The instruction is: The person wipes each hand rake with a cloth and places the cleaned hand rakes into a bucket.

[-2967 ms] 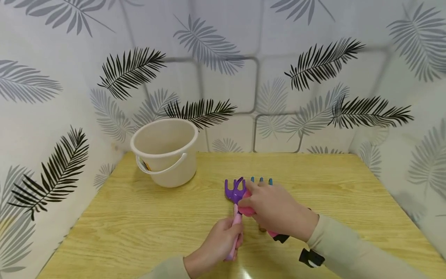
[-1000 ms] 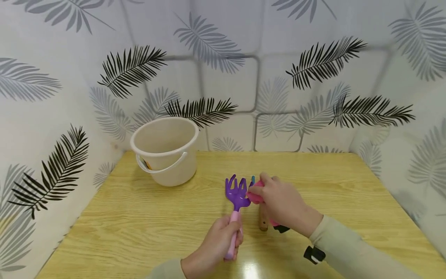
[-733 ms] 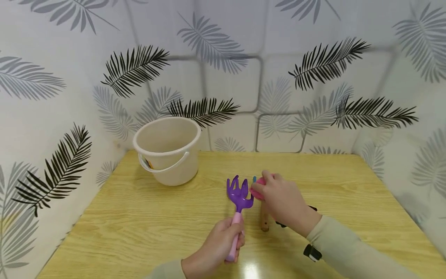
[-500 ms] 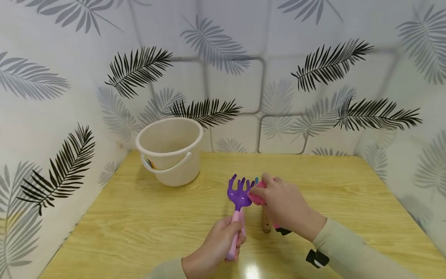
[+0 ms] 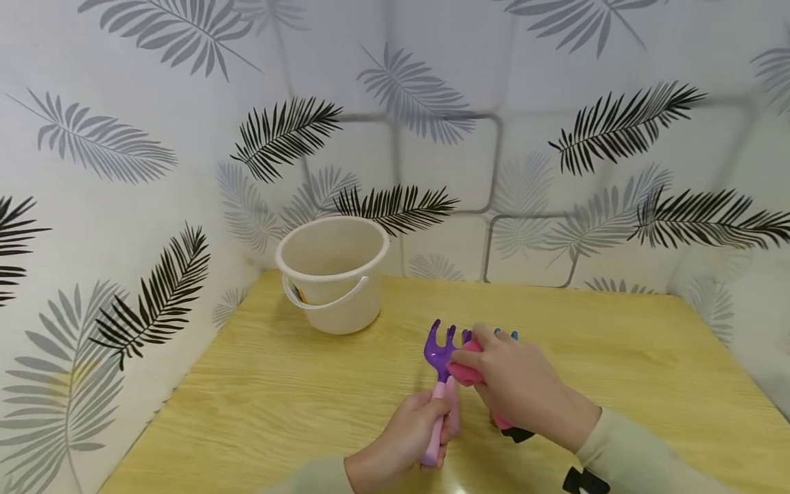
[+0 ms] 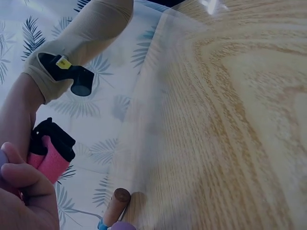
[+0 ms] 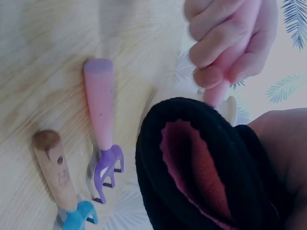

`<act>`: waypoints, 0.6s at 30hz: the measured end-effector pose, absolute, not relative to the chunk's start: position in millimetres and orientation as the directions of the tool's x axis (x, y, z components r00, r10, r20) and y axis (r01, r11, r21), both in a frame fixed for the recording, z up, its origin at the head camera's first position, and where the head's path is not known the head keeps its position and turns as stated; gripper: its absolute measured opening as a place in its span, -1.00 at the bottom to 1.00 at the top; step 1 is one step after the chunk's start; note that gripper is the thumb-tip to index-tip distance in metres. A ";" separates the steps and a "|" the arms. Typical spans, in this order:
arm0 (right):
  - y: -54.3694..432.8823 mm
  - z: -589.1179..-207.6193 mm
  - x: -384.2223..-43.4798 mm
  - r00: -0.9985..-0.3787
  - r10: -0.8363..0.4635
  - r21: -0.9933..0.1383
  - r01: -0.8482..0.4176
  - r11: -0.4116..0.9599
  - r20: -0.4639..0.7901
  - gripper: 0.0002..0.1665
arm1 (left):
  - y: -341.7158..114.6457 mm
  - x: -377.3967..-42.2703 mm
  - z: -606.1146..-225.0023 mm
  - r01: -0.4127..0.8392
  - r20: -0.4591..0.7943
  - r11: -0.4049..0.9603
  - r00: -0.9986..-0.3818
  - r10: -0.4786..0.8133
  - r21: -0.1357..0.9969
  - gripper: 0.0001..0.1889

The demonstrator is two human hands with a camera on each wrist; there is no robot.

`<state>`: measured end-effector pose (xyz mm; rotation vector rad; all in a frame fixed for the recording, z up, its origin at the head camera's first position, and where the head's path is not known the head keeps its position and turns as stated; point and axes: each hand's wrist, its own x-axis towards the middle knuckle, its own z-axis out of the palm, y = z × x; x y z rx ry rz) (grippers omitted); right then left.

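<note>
In the head view my left hand [image 5: 407, 432] grips the pink handle [image 5: 435, 432] of a small hand rake with a purple head [image 5: 439, 357]. My right hand [image 5: 524, 384] holds a pink glove-like cloth [image 5: 467, 367] against the right side of that head, hiding some of it. The cloth's black cuff [image 7: 192, 108] fills the middle of the right wrist view, its opening facing the camera. Another purple rake with a pink handle [image 7: 100, 103] lies on the table beside a blue rake with a wooden handle [image 7: 55, 172]. The right hand mostly covers the blue one in the head view.
A cream bucket [image 5: 342, 309] with its handle hanging down stands at the back left of the wooden table [image 5: 278, 405]. Leaf-patterned sheeting [image 5: 444, 165] rises behind the table and along both sides.
The head view has swung left, so everything sits further right. The cloth has been moved up and down over the purple head and is now lower, near its neck. The left hand keeps its grip.
</note>
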<state>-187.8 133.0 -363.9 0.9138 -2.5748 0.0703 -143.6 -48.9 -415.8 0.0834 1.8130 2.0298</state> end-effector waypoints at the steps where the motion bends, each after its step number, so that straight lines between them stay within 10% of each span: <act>1: 132.5 -365.2 -188.5 -0.703 -0.596 0.091 -0.615 0.784 0.389 -0.66 | -49.3 -143.0 -416.9 -0.272 -0.237 -0.062 -0.911 0.338 0.960 -0.84; 18: 134.2 -372.8 -195.5 -0.744 -0.579 0.160 -0.560 0.813 0.333 -0.47 | -55.8 -141.9 -420.6 -0.310 -0.261 -0.067 -0.883 0.390 0.948 -0.79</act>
